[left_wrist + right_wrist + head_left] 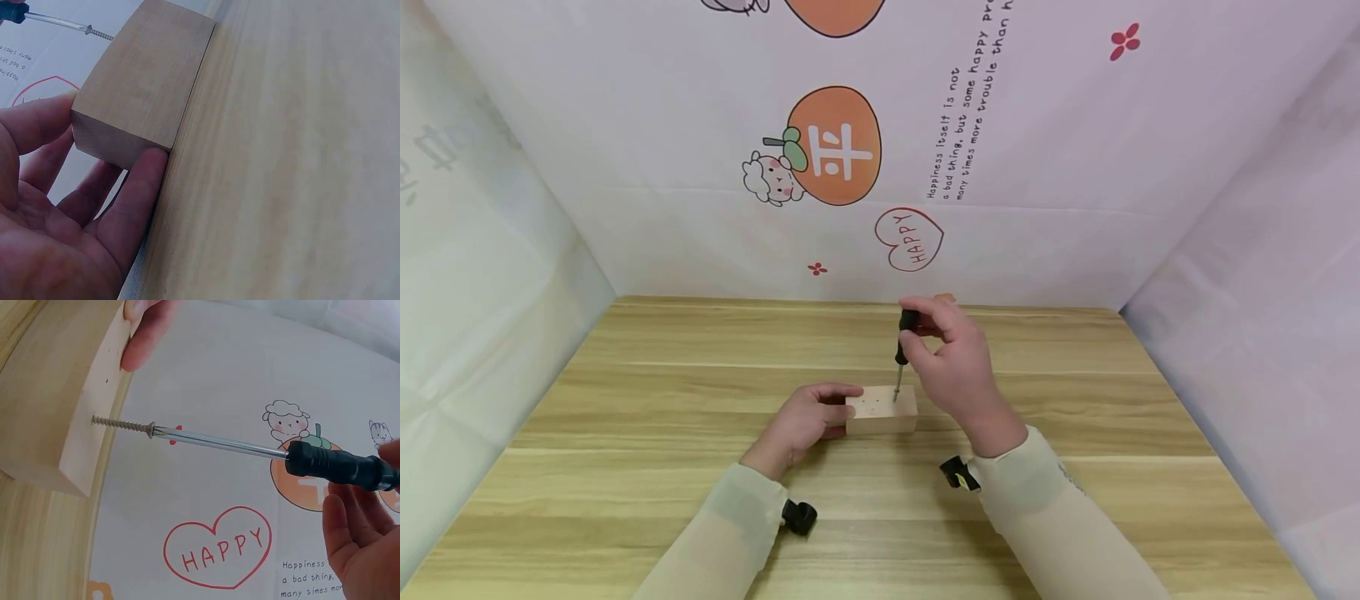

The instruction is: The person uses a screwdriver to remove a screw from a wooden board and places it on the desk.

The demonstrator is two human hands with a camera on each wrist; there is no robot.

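Observation:
A pale wooden block (882, 425) lies on the tabletop, with several small holes in its upper face. My left hand (805, 419) grips its left end, thumb near the top edge and fingers on the end and far side, as the left wrist view shows. In my right hand (951, 358) is a screwdriver with a black handle (325, 465), pinched near the handle's top end. Its steel shaft (219, 443) meets the head of a threaded screw (122, 425). The screw stands upright on the block's upper face, its tip at a hole and most of its thread showing.
The wood-grain table (700, 450) ends at a white printed cloth (1037, 225) behind, and similar cloth hangs at both sides. Black camera mounts (800, 517) sit at both wrists. Part of a small orange shape (946, 297) shows behind the right hand.

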